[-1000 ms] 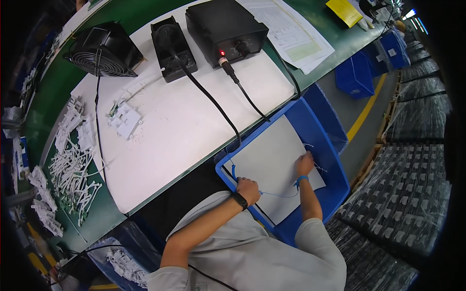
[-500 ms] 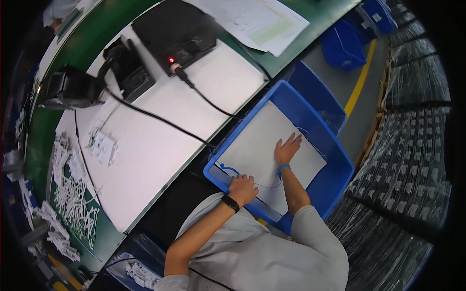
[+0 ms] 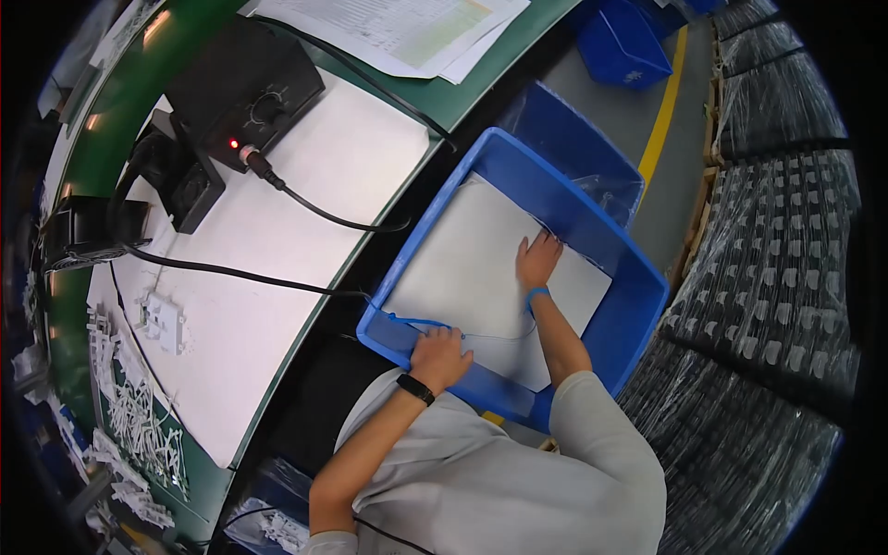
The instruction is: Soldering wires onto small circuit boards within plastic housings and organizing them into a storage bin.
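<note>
A large blue bin holds a white flat sheet, lying inside its walls. My right hand lies on the sheet near its far right edge, fingers stretched toward the bin wall; the fingertips are partly hard to see. A blue wristband with a thin cord is on that wrist. My left hand is closed over the bin's near rim at the left, its fingertips partly hidden. Beside those fingers, a blue coiled cord runs along the sheet's near-left edge.
Left of the bin is a green bench with a white mat, a black control box with a red light, cables and white plastic parts. Another blue bin stands behind. Film-wrapped stacks rise at right.
My right hand has slid slightly farther toward the bin's far wall, its fingers less spread. My left hand stays at the near rim. The whole view has shifted, moving the bench and bin leftward.
</note>
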Demonstrator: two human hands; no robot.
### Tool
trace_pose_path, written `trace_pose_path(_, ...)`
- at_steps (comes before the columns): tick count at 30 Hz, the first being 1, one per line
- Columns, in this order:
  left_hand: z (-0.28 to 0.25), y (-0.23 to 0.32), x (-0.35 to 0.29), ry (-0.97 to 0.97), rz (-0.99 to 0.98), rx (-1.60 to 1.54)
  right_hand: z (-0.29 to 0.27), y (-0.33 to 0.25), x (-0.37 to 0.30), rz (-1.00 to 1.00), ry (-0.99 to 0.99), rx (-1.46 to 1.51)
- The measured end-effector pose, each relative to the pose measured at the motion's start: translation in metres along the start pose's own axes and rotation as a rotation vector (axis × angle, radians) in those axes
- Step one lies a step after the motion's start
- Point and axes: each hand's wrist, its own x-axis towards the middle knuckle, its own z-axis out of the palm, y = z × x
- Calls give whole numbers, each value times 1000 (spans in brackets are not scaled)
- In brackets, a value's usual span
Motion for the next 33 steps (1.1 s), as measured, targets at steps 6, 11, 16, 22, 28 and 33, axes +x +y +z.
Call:
trace_pose_path(6, 7, -4, 0, 134, 18, 42, 7, -13, -11, 143, -78, 155)
trace_pose_path(11, 11, -7, -1, 212, 56, -13, 1, -46, -49, 113, -153, 193)
trace_pose_path(16, 10, -4, -2, 237, 80, 29, -14, -65, -69, 17, -239, 297)
trace_pose_path(22, 7, -8, -1, 264, 92, 17, -39, -59, -80, -179, -354, 420)
trace_pose_path(28, 4, -1, -1, 250, 101, 25, -45, -41, -116, -523, -514, 360)
trace_pose_path(33, 15, -10, 0, 259, 71, 66, -45, -44, -121, -533, -494, 363)
